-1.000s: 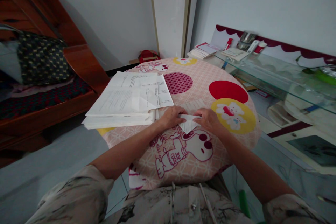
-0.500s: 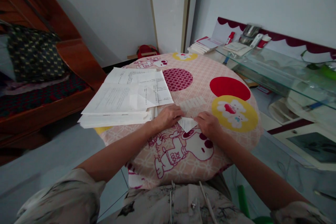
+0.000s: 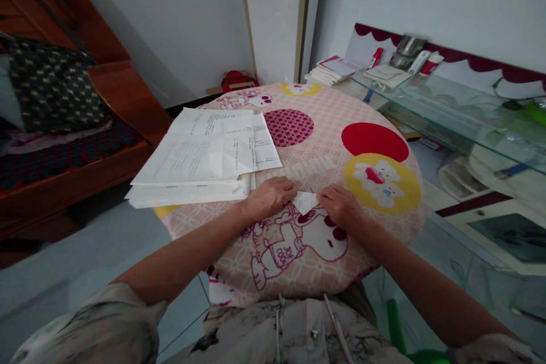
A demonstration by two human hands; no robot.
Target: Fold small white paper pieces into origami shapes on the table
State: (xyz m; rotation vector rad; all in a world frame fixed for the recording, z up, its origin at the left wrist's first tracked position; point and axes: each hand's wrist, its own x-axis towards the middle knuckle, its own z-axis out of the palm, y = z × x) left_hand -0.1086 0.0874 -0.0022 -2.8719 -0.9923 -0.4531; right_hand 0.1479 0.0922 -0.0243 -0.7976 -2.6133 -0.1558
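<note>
Between my hands lies a small piece of folded white paper (image 3: 305, 203), its visible part a triangle pointing toward me. My left hand (image 3: 273, 196) is closed on its left corner, and my right hand (image 3: 339, 203) pinches the right corner. Part of the paper is hidden under the fingers. Just beyond them, a row of small pale folded paper pieces (image 3: 313, 167) lies on the patterned tablecloth (image 3: 324, 142). Left of my left hand rests a thick stack of printed paper sheets (image 3: 183, 153), with some creased sheets on top.
A glass-topped cabinet (image 3: 447, 114) stands along the right, bearing a stack of booklets (image 3: 330, 71), a red bottle (image 3: 375, 58) and a red cup (image 3: 430, 63). At the left is a wooden bench (image 3: 123, 96) with a dark patterned cloth (image 3: 51, 85). A green plastic object (image 3: 396, 327) is at lower right.
Both hands have shifted very slightly downward with the folded paper still between them. A little less of the paper shows. The stack has not moved on the table.
</note>
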